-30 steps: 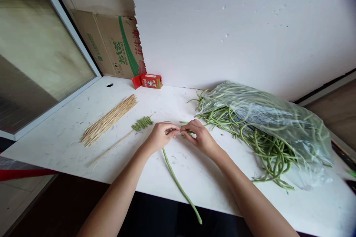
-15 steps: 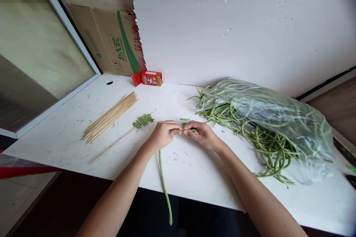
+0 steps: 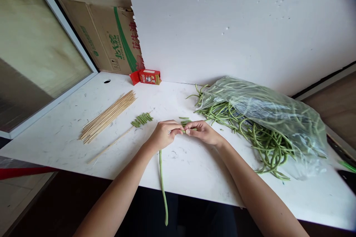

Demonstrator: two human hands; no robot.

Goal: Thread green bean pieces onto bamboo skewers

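Note:
A long green bean (image 3: 162, 185) runs through my left hand (image 3: 164, 135), its long end hanging down past the table edge. My right hand (image 3: 203, 132) pinches the bean's other end, the fingertips of both hands nearly meeting. Just behind my fingers lie a few short bean pieces (image 3: 184, 120) on the white table (image 3: 191, 170). Left of my hands rests a skewer (image 3: 111, 144) with several short bean pieces (image 3: 141, 119) threaded side by side near its far end.
A bundle of bamboo skewers (image 3: 108, 116) lies on the left. At the back stand a small red box (image 3: 149, 77) and a cardboard box (image 3: 111, 40). On the right, many long beans (image 3: 269, 144) spill from a clear plastic bag (image 3: 264, 100).
The view has shifted slightly. Both hands stay close together on the bean, and its hanging end has swung a little to the left.

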